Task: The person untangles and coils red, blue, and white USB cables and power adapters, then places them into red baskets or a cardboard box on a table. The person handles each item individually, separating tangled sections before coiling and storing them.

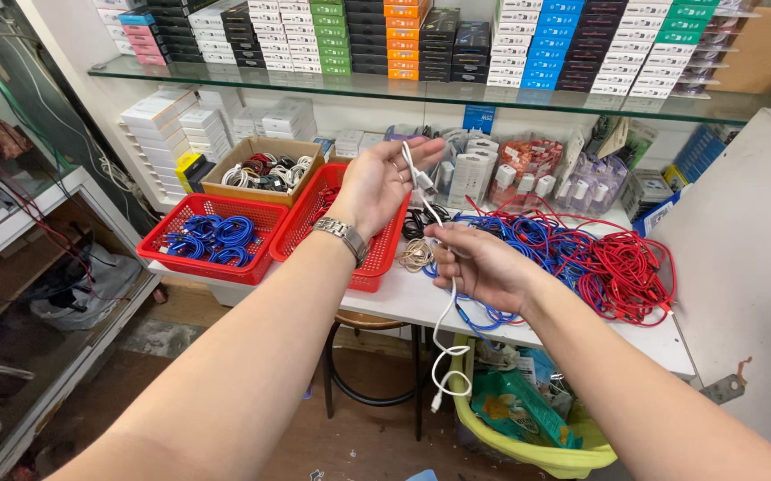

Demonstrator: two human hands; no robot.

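We are in a small shop or stockroom for phone accessories. Above us a glass shelf carries tight rows of small retail boxes, stacked by colour: white, green, orange, black, blue. On the white table below stand two red plastic baskets, one filled with coiled blue cables, and a cardboard box of mixed coiled cables. Loose heaps of red cables lie beside them, with bagged white chargers against the wall. More white cartons are piled at the left.
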